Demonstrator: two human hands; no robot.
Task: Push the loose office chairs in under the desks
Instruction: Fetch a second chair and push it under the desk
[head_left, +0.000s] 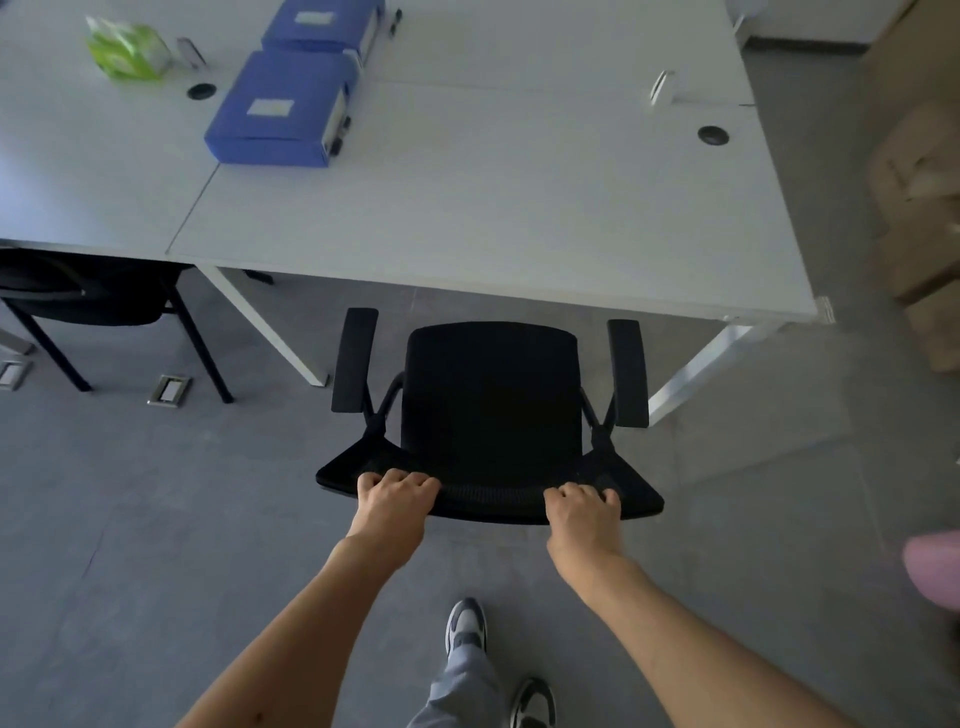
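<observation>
A black office chair with two armrests stands on the grey floor, facing the white desk. Its seat front sits just short of the desk's near edge, between the desk's two white legs. My left hand grips the top of the backrest on its left side. My right hand grips the same top edge on its right side. Both arms reach forward from the bottom of the view.
A second black chair sits partly under the neighbouring desk at left. Two blue file boxes and a green packet lie on the desks. Floor sockets are at left; cardboard boxes stand at right.
</observation>
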